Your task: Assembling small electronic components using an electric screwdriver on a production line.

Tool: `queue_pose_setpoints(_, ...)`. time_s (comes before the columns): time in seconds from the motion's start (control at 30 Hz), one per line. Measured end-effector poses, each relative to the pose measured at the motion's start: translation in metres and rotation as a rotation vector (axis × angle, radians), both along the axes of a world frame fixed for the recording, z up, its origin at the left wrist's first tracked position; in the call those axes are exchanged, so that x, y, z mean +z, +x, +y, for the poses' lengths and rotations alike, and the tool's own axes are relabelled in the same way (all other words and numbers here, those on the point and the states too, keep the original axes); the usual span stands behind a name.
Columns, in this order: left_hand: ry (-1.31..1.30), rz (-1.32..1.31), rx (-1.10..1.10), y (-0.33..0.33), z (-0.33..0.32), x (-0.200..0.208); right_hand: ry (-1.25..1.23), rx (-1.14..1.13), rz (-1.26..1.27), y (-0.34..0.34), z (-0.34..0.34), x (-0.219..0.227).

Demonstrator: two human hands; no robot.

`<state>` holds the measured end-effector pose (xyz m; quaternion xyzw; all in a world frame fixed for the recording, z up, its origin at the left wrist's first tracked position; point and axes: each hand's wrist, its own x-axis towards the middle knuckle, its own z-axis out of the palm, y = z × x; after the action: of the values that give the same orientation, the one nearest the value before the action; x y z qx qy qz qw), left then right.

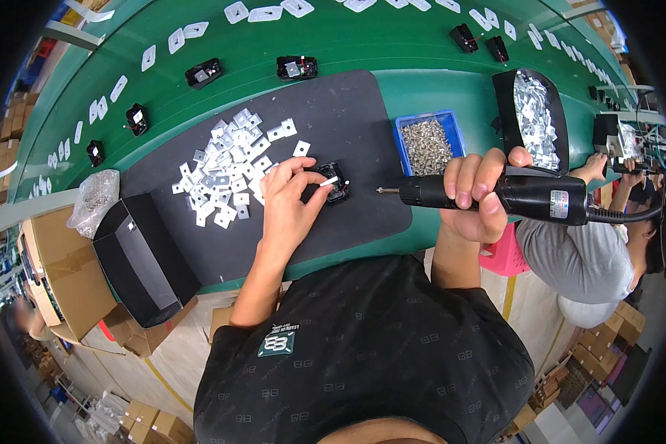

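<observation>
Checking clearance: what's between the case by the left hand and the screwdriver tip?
Only dark mat shows between that case and the tip, in the head view.

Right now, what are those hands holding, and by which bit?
Right hand: the black electric screwdriver, gripped around its thick body. Left hand: a small pale piece, seemingly pinched at one end.

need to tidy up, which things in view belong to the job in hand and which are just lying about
Likely part of it:
black electric screwdriver, in the right hand
black housing, by the left hand
metal plates
screws
blue tray

Probably just lying about:
cardboard box
pink basket
stacked cartons
</observation>
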<state>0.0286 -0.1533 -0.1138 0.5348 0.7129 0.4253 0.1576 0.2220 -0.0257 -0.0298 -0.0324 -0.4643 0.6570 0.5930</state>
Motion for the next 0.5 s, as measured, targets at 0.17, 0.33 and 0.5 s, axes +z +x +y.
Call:
queue_pose_setpoints(0.17, 0.000, 0.239, -0.015, 0.002, 0.006, 0.000, -0.001, -0.003, -0.007, -0.001, -0.002, 0.001)
queue_pose_setpoints(0.33, -0.155, 0.161, -0.001, -0.003, 0.005, 0.000, -0.044, 0.030, 0.001, -0.011, -0.005, 0.000)
queue_pose_setpoints(0.5, -0.116, 0.059, -0.068, -0.004, 0.002, 0.004, -0.040, 0.048, 0.021, -0.026, -0.006, -0.003)
